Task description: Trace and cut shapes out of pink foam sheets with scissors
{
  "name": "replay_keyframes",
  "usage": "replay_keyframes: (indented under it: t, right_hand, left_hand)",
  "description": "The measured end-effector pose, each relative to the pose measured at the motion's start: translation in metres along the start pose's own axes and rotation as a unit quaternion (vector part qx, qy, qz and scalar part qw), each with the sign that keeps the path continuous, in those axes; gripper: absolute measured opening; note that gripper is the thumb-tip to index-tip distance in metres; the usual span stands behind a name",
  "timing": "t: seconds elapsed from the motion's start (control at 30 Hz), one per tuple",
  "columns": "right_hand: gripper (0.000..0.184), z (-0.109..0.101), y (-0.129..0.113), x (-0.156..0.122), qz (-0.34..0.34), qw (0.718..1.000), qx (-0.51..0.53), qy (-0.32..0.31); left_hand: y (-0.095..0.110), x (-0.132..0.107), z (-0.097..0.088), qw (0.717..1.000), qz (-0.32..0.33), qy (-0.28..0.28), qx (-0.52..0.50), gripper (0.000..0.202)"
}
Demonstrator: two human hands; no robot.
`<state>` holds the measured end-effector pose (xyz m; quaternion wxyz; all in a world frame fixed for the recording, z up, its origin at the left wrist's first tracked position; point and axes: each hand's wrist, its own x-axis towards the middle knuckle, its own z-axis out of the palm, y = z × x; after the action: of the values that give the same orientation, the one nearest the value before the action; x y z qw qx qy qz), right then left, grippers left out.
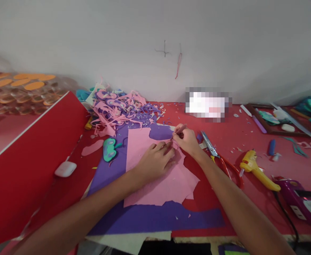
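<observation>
My left hand [156,159] rests on a pink foam sheet [160,180], fingers curled and pressing a small pink template against it. My right hand [187,139] pinches a thin pen or pencil [180,129], its tip at the template's edge. The pink sheet lies on a larger purple sheet [144,216] on the red table [251,141].
A heap of pink and purple offcuts [120,108] lies behind. Red-handled scissors [220,157], a yellow glue gun [258,170] and a purple power strip [301,200] sit to the right. A red board [30,152], a white case [65,169] and a teal cutout [109,149] are left.
</observation>
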<state>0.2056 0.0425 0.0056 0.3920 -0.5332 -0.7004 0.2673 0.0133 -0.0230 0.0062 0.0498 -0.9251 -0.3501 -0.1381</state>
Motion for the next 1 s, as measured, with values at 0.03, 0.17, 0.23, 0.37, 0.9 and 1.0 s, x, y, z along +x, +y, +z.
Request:
replay_keyframes:
  t: [0.03,0.17,0.23,0.37,0.9,1.0]
  right_hand:
    - [0.012,-0.0001,0.0002,-0.0001,0.001,1.000,0.000,-0.001]
    - [0.013,-0.0003,0.0019,-0.0006,0.002,1.000,-0.003,-0.001]
    - [0.013,-0.0002,0.0027,-0.0007,0.000,1.000,-0.003,0.001]
    - [0.013,-0.0008,0.0029,-0.0009,0.001,1.000,-0.004,0.002]
    - [0.010,-0.0037,-0.0005,-0.0033,0.001,1.000,-0.013,0.007]
    - [0.010,-0.0053,0.0003,-0.0043,-0.001,1.000,-0.021,-0.003]
  left_hand:
    - [0.0000,0.0001,0.0000,1.000,0.000,0.000,0.000,0.040]
    - [0.0005,0.0007,-0.0006,1.000,0.000,-0.005,-0.001,0.041]
    - [0.0008,0.0010,-0.0012,1.000,0.000,-0.007,0.000,0.042]
    - [0.0009,0.0010,-0.0018,1.000,0.001,-0.004,0.003,0.041]
    - [0.0001,0.0005,-0.0002,1.000,0.001,0.000,-0.004,0.041]
    - [0.0003,0.0009,-0.0009,1.000,-0.001,0.002,-0.008,0.040]
